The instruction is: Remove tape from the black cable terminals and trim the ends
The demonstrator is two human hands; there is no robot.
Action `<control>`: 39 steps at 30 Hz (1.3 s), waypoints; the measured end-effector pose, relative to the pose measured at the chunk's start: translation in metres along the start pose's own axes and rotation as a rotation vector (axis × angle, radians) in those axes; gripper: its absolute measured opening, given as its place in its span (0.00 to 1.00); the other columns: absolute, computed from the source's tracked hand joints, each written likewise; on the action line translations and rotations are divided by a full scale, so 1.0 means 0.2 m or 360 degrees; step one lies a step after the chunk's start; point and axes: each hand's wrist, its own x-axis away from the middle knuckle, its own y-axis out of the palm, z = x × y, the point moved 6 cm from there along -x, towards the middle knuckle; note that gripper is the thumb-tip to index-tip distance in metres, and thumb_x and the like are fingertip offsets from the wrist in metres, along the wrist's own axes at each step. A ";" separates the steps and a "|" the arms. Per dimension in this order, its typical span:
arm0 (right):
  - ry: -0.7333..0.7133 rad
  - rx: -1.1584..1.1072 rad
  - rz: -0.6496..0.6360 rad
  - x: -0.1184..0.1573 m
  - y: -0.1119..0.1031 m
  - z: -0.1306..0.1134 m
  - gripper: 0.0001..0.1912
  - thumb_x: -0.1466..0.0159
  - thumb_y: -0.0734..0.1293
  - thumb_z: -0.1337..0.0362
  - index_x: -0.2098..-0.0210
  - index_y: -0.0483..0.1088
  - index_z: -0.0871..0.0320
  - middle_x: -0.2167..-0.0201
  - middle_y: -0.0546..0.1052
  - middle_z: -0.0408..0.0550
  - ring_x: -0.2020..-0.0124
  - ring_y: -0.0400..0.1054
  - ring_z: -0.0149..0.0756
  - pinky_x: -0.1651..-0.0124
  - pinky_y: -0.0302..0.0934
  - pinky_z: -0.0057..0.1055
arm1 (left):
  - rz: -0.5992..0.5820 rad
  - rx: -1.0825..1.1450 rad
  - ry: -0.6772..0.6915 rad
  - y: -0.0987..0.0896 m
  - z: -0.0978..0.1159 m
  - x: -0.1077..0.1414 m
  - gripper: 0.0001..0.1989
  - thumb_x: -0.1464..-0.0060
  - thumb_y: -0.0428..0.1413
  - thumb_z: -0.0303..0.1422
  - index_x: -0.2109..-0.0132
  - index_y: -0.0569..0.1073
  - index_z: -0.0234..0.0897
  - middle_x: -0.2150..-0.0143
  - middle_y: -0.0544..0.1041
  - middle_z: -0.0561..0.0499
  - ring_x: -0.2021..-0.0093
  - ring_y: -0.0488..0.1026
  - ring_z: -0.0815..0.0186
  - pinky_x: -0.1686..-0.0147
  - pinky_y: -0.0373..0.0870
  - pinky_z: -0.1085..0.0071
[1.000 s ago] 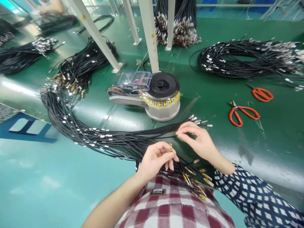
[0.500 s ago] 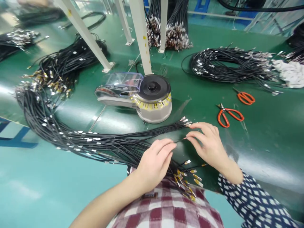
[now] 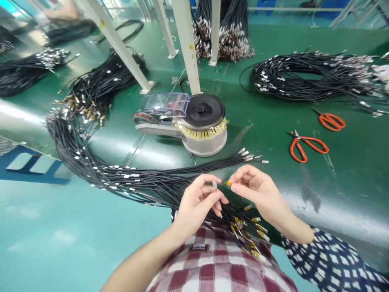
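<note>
My left hand [image 3: 199,202] pinches a cable end with a small silvery connector [image 3: 214,185] between thumb and fingers. Just to its right, my right hand [image 3: 255,186] holds a small piece of yellow tape [image 3: 229,183] at its fingertips. A long bundle of black cables [image 3: 152,178] with white tags curves from the left and runs under my left hand. One group of silvery cable ends [image 3: 247,155] lies above my hands. Below them are cable ends wrapped in yellow tape [image 3: 243,229], near the checked cloth at my waist.
A round tape dispenser [image 3: 204,140] stands beyond the bundle, near white posts [image 3: 187,44]. Two orange-handled cutters [image 3: 308,146] [image 3: 332,121] lie at the right. Coiled cables [image 3: 304,77] and other cable bundles [image 3: 100,85] rest on the green table [image 3: 273,125]. Part of a person [image 3: 65,10] shows at upper left.
My hands have moved off the earlier cable, and another silvery end now lies with the upper group. Yellow tape now shows at my right fingertips. The view has shifted slightly.
</note>
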 end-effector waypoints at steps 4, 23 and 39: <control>0.0118 -0.0154 -0.0082 -0.02 0.07 0.04 0.12 0.41 0.75 0.63 0.67 0.67 0.55 0.70 0.76 0.40 0.69 0.67 0.29 0.64 0.61 0.29 | 0.0026 0.0067 0.0000 -0.01 0.01 0.00 0.16 0.44 0.62 0.34 0.52 0.67 0.34 0.74 0.79 0.51 0.81 0.72 0.71 0.80 0.75 0.75; 0.0043 0.0081 -0.0134 -0.07 0.10 0.01 0.11 0.40 0.73 0.63 0.67 0.66 0.55 0.73 0.72 0.39 0.70 0.65 0.31 0.62 0.56 0.32 | -0.0096 0.0154 -0.0073 -0.03 -0.02 -0.01 0.22 0.44 0.62 0.32 0.42 0.74 0.35 0.76 0.77 0.52 0.82 0.71 0.73 0.84 0.73 0.78; 0.0032 0.0179 -0.0060 -0.07 0.11 -0.01 0.11 0.42 0.73 0.64 0.69 0.65 0.54 0.73 0.70 0.39 0.71 0.64 0.32 0.64 0.58 0.32 | -0.0058 0.0054 -0.0139 -0.03 -0.02 0.00 0.25 0.45 0.63 0.36 0.41 0.75 0.34 0.76 0.77 0.52 0.82 0.70 0.72 0.84 0.72 0.77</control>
